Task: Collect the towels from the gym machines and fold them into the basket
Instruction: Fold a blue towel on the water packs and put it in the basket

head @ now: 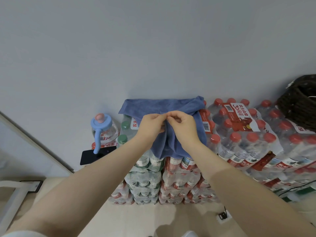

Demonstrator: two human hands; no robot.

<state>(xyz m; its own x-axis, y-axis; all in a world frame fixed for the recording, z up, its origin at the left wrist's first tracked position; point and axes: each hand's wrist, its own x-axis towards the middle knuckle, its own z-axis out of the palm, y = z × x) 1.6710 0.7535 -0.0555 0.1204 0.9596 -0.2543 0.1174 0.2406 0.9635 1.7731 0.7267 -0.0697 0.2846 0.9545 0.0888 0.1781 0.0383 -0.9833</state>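
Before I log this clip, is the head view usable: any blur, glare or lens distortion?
Head view: even, soft light, no glare; the hands and blue towel are sharp; wide-angle bending curves the bottle packs and leaves the basket dark and cropped at the right edge.

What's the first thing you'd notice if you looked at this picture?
Two hands, the left hand and the right hand, meet in the middle and pinch a blue towel spread over stacked packs of water bottles. At the far right edge sits a dark woven basket.
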